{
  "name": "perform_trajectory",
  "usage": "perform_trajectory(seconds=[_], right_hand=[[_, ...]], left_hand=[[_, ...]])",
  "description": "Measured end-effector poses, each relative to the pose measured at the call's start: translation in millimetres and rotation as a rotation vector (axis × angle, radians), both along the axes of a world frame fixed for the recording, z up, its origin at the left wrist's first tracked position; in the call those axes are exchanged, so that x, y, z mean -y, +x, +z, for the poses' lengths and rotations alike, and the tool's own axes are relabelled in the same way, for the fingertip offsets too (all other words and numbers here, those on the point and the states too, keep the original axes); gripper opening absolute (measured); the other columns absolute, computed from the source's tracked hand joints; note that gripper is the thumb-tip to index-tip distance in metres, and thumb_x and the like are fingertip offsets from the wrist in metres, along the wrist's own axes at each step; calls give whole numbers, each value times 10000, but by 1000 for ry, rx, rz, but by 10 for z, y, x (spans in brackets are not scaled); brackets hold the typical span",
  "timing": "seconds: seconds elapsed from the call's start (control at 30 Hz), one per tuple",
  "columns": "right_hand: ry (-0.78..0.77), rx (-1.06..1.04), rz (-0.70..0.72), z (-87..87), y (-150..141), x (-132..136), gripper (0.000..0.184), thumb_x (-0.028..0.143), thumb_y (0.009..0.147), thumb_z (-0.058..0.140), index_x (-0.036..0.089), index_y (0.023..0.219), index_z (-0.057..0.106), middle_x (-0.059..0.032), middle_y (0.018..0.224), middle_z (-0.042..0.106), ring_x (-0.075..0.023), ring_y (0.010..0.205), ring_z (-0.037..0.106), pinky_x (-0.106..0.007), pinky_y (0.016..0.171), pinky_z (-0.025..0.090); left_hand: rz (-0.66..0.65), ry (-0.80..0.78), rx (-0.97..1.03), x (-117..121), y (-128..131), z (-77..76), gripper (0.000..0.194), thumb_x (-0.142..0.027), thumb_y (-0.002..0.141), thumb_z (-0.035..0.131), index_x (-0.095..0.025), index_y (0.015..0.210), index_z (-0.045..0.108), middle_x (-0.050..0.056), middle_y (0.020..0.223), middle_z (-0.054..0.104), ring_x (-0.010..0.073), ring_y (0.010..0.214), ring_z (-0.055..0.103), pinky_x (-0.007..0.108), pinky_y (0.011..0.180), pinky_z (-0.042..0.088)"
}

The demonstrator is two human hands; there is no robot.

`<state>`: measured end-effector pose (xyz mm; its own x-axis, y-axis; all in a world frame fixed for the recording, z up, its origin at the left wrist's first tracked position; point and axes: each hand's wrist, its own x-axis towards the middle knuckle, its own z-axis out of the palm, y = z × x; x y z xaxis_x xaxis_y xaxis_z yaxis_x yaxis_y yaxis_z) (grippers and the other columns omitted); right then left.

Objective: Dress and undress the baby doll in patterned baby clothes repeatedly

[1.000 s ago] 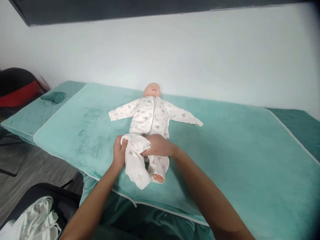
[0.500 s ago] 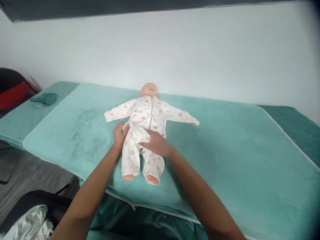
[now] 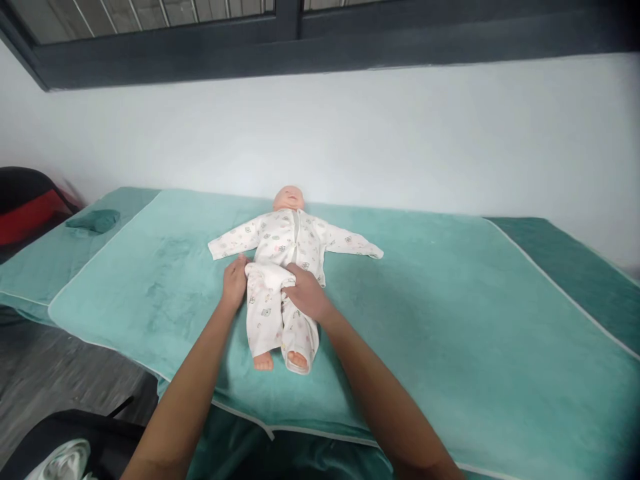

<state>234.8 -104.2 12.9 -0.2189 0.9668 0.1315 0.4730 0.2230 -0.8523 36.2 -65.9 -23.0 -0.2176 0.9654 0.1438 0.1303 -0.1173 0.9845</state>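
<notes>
A baby doll (image 3: 289,199) lies on its back, head toward the wall, its arms spread in a white printed jacket (image 3: 280,233). White printed baby pants (image 3: 263,313) cover its legs, and both feet show at the cuffs. My left hand (image 3: 235,281) is closed on the waistband at the doll's hip on the left. With fingers wrapped round the bunched front of the waistband, my right hand (image 3: 306,293) grips the pants near the middle. The fingertips of both hands are partly hidden by the cloth.
A green plush cover (image 3: 450,333) spreads over the bed under the doll. A white wall (image 3: 400,133) and a dark window frame (image 3: 165,63) stand behind. A black chair (image 3: 75,427) holds folded white cloth (image 3: 65,460) at lower left; a red-and-black chair (image 3: 30,217) stands farther left.
The camera has tilted up, showing more of the window. My hands have pulled the waistband slightly up, and the foot on the left shows more below its cuff.
</notes>
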Motion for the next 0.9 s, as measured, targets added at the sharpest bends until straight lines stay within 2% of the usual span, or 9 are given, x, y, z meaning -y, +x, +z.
perform_trajectory(seconds=[0.1, 0.2, 0.3, 0.4, 0.47, 0.5, 0.6, 0.8, 0.9], right_hand=[[-10, -166, 176, 64, 154, 32, 242, 241, 788, 635, 233, 1029, 644, -21, 1040, 697, -256, 1006, 643, -388, 886, 489], [-50, -510, 357, 132, 413, 65, 339, 429, 892, 639, 266, 1189, 635, -50, 1233, 689, -259, 1194, 620, -422, 1008, 485], [-62, -739, 259, 97, 626, 58, 329, 525, 937, 589, 267, 1135, 641, -80, 1235, 691, -259, 1135, 659, -434, 931, 528], [69, -619, -124, -60, 634, -11, 297, 508, 872, 683, 250, 1008, 627, -47, 989, 682, -195, 801, 643, -355, 704, 518], [215, -387, -314, -173, 537, -65, 326, 469, 813, 752, 247, 1007, 613, -25, 923, 632, -179, 746, 575, -337, 679, 488], [285, -264, -327, -215, 480, -86, 344, 454, 794, 776, 246, 1013, 613, -29, 938, 622, -191, 785, 573, -347, 714, 490], [413, -12, -191, -252, 349, -101, 320, 449, 813, 777, 242, 999, 619, -59, 1017, 620, -246, 962, 593, -388, 847, 489], [383, 107, -229, -192, 329, -26, 189, 407, 978, 551, 239, 934, 628, -60, 949, 613, -211, 833, 583, -349, 775, 470], [324, -3, -301, -211, 301, -42, 251, 452, 979, 526, 239, 876, 609, -37, 857, 611, -193, 769, 559, -343, 753, 466]], left_hand=[[-103, -70, 129, -9, -37, -8, 502, -610, 874, 621, -188, 614, 539, -18, 604, 483, 123, 583, 413, 268, 569, 332], [-190, -85, 154, -7, -65, -14, 369, -492, 768, 784, -179, 691, 605, -26, 663, 513, 107, 606, 428, 246, 573, 328], [-276, -51, 135, 5, -90, -14, 307, -355, 692, 857, -203, 895, 683, -25, 789, 536, 107, 682, 467, 228, 607, 355], [-374, -43, 83, 14, -113, -6, 465, -323, 688, 856, -256, 1112, 677, -1, 980, 555, 126, 773, 516, 233, 651, 408], [-451, -31, 32, 17, -122, 5, 577, -319, 698, 847, -292, 1238, 644, 31, 1160, 543, 170, 922, 564, 259, 738, 459], [-487, -15, 0, 21, -122, 12, 608, -309, 705, 839, -304, 1276, 632, 42, 1228, 520, 197, 1007, 568, 276, 793, 473], [-514, 40, -108, 44, -96, 38, 580, -275, 730, 803, -310, 1287, 644, 57, 1298, 470, 242, 1140, 542, 316, 895, 472], [-229, 273, -263, 98, 33, 69, 207, -297, 811, 686, -238, 1005, 724, 62, 1075, 569, 224, 1013, 561, 339, 895, 455], [-103, 247, -206, 70, 43, 22, 159, -348, 873, 613, -206, 831, 672, 41, 905, 598, 194, 861, 556, 308, 782, 447]])
